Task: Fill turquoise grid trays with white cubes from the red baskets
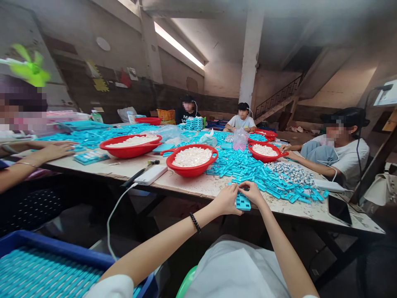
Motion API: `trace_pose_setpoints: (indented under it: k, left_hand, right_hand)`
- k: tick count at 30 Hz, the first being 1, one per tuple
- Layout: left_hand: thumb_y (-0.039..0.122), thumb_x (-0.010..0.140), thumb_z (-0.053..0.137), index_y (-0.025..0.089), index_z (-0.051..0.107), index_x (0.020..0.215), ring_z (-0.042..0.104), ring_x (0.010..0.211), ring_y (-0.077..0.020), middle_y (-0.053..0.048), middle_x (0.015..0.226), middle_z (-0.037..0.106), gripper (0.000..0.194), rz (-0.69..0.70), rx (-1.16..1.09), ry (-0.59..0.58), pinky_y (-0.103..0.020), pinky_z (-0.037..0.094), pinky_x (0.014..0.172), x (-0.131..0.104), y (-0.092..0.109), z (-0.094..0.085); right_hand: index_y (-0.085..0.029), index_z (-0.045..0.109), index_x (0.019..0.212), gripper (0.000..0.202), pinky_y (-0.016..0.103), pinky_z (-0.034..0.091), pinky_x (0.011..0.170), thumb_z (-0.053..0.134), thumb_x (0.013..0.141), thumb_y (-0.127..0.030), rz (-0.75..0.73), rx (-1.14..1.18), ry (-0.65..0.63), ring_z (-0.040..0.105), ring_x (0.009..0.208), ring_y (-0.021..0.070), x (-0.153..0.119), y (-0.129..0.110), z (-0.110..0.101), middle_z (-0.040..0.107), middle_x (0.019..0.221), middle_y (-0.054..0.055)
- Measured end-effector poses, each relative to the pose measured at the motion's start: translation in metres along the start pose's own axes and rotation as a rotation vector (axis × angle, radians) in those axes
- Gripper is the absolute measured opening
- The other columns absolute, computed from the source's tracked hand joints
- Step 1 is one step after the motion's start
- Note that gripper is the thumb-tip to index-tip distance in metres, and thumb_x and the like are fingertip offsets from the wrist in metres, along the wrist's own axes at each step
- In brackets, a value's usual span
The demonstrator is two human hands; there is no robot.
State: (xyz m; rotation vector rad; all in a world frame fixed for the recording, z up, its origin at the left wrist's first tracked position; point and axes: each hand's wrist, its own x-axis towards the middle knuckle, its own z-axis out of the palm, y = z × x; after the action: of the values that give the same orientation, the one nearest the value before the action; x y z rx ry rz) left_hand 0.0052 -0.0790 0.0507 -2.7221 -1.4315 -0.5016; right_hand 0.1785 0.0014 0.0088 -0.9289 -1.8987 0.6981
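Note:
At the table's front edge, my left hand [228, 199] grips a blue plastic tray [242, 203] with square openings. The fingers of my right hand [250, 193] are pinched together over the tray's top right; whatever they hold is too small to make out. Just beyond my hands lies a large heap of blue plastic pieces [245, 165]. A red basket [194, 169] full of white pieces stands to the left of the heap. Small white and dark pieces [291, 174] are piled to the right.
A white power bank [151, 174] with a cable lies left of the basket, a phone [339, 209] at the right. Another red basket [130, 151] stands further left. Several people sit around the table [198, 186]. A blue crate [58, 244] is at lower left.

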Motion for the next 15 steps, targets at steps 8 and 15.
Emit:
trace_pose_setpoints:
  k: [8,15]
  left_hand:
    - [0.040,0.061,0.080,0.018,0.046,0.137,0.053,0.129,-0.0418,-0.019,0.136,0.057,0.086,0.017,0.009,0.012,-0.051,0.043,0.107,0.0013,-0.0019,0.0052]
    - [0.042,0.063,0.078,0.013,0.048,0.133,0.051,0.130,-0.0414,-0.022,0.134,0.057,0.082,0.036,0.060,0.024,-0.050,0.040,0.110,0.0001,-0.0009,0.0078]
  right_hand:
    - [-0.018,0.072,0.084,0.019,0.034,0.054,0.074,0.068,0.077,-0.034,0.003,-0.003,0.006,0.068,0.078,0.0221,0.0004,0.0011,0.0006,0.075,0.086,0.008]
    - [-0.018,0.073,0.082,0.021,0.035,0.054,0.074,0.068,0.076,-0.038,-0.007,-0.010,0.004,0.067,0.079,0.0228,0.0006,0.0009,0.0007,0.075,0.085,0.008]
